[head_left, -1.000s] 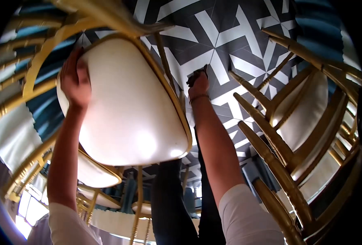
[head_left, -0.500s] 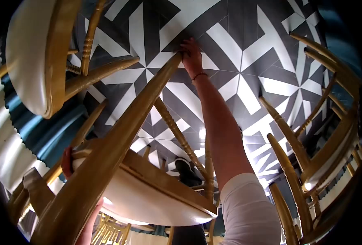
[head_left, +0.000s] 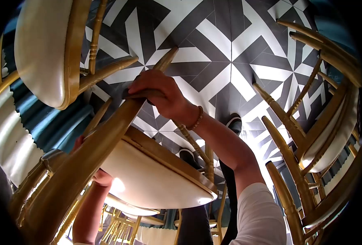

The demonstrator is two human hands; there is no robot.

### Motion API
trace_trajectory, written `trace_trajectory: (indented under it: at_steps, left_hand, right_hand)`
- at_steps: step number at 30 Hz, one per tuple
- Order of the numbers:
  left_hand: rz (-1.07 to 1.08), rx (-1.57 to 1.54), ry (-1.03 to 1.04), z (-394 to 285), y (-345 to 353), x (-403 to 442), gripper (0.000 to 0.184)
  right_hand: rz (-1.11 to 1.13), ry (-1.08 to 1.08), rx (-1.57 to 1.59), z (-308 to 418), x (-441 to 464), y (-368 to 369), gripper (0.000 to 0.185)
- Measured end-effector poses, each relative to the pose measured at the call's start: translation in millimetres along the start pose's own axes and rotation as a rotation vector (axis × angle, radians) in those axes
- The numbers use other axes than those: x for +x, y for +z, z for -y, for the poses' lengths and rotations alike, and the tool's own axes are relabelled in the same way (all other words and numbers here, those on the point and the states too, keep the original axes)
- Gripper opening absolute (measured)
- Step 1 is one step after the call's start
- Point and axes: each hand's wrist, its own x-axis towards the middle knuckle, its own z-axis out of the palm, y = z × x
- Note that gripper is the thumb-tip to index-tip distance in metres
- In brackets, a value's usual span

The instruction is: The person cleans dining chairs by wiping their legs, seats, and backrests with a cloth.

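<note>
A gold wooden chair with a cream padded seat (head_left: 160, 175) is tipped over in front of me. Its thick tapered leg (head_left: 95, 151) runs from the lower left up towards the floor. My right hand (head_left: 158, 92) is closed round this leg near its far end, fingers over the top. A dark brown strip shows beneath the fingers; I cannot tell whether it is my shaded thumb or a separate thing. My left hand (head_left: 102, 178) is mostly hidden behind the same leg, gripping the chair around the seat's side, with reddish fingertips showing beyond the leg.
Another gold chair (head_left: 72, 53) with a cream seat lies tipped at upper left, beside teal and white draped cloth (head_left: 46, 126). More gold chairs (head_left: 299, 151) with legs sticking out line the right side. Shoes (head_left: 235, 122) stand on the black-and-white patterned floor (head_left: 230, 49).
My right hand has slid back along the leg from its tip, closer to me, and now wraps it. My left forearm shows more. A second shoe has come into view.
</note>
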Motion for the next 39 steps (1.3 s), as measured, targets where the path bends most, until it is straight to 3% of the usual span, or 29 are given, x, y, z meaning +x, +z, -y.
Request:
trace_trajectory:
  at_steps: [3,6,10,14,18,20,22,24,27,29,30,31,33,34,37,38,39]
  left_hand:
    - [-0.004,-0.004,-0.016,-1,1,1,0.055]
    - [0.0,-0.005,-0.023,-1,-2,2,0.054]
    - [0.001,-0.002,-0.032,3,1,-5,0.054]
    - [-0.01,0.011,-0.069,5,5,-19,0.053]
    - [-0.105,-0.025,-0.025,-14,-2,15,0.052]
    - [-0.168,-0.179,0.026,-13,-2,25,0.051]
    - [-0.184,-0.049,0.022,-13,1,16,0.045]
    - [-0.214,-0.067,0.025,-10,2,22,0.043]
    - [-0.133,-0.141,-0.002,-6,1,19,0.042]
    - [-0.21,-0.103,0.0,-6,6,24,0.04]
    - [-0.283,-0.072,0.006,-10,4,28,0.039]
    - [-0.2,-0.205,-0.168,-17,-4,30,0.038]
    - [-0.069,-0.252,-0.263,7,17,-6,0.044]
    - [0.045,-0.324,-0.293,11,15,-8,0.048]
    - [-0.013,-0.237,-0.247,-5,2,17,0.051]
    - [-0.043,-0.194,-0.226,-11,-3,25,0.053]
    - [-0.022,-0.354,-0.377,-15,-7,30,0.053]
  right_hand:
    - [0.02,-0.136,-0.178,-39,-4,-11,0.04]
    - [0.005,-0.114,-0.378,-92,-5,-38,0.04]
    - [-0.311,0.456,-0.357,-176,-18,-66,0.028]
    - [-0.416,0.781,-0.149,-125,2,-57,0.034]
    - [-0.515,0.748,0.177,-79,-16,-23,0.037]
    - [-0.45,0.348,-0.129,-52,-23,4,0.036]
    - [-0.476,0.335,-0.015,-2,-19,22,0.031]
    - [-0.174,0.601,0.251,64,-2,25,0.034]
    - [-0.048,0.5,0.291,127,17,39,0.038]
    - [-0.054,0.349,0.468,154,27,46,0.038]
    - [-0.061,0.281,0.445,163,30,53,0.039]
    - [-0.071,0.212,0.42,168,32,63,0.04]
    - [-0.213,-0.053,0.037,177,38,90,0.041]
    - [-0.294,-0.012,-0.157,186,39,104,0.042]
    - [-0.348,-0.027,-0.289,171,31,108,0.035]
    - [-0.245,0.018,-0.339,153,24,97,0.031]
    - [-0.141,0.063,-0.387,137,19,85,0.028]
